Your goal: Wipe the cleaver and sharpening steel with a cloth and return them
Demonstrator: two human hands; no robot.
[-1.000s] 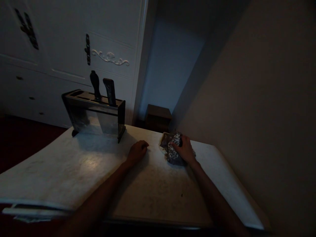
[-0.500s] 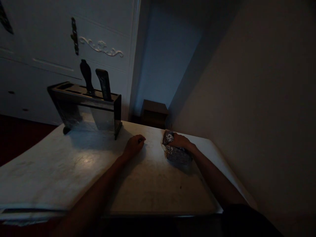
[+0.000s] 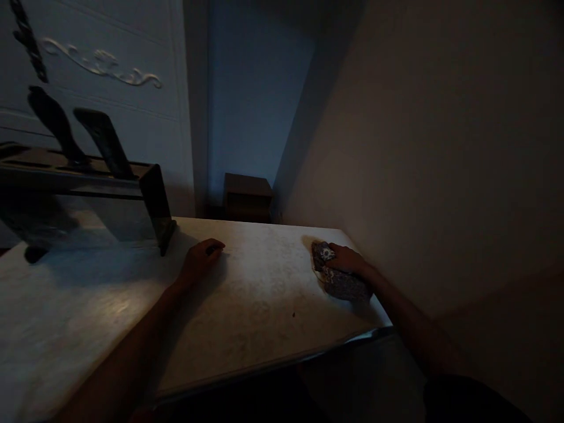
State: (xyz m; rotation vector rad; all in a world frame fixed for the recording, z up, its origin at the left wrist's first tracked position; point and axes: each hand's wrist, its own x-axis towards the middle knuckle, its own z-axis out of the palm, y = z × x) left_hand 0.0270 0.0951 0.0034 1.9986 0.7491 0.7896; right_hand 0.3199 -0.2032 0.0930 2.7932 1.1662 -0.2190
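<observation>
A dark grey cloth point(image 3: 346, 286) with a white floral pattern lies bunched on the right part of the pale tabletop point(image 3: 264, 264). My right hand point(image 3: 346, 258) presses down on it from above, fingers closed over its upper side; the palm is hidden. To the left, my left hand point(image 3: 202, 258) rests on the tabletop with its fingers curled in, and no object shows in it. It is nearest to the knife holder point(image 3: 152, 188), a dark-framed stand with clear sides, and does not touch it.
Two black handles, a rear one point(image 3: 53, 123) and a front one point(image 3: 106, 141), stick up from the holder. A white door point(image 3: 132, 111) with raised ornament is behind it. A brown box-like cabinet point(image 3: 249, 187) stands beyond the table. A wall point(image 3: 396, 147) runs along the right.
My view has turned to the right. My right hand and the cloth have slid right across the tabletop, toward its right edge. The left hand stays curled on the tabletop near the knife holder.
</observation>
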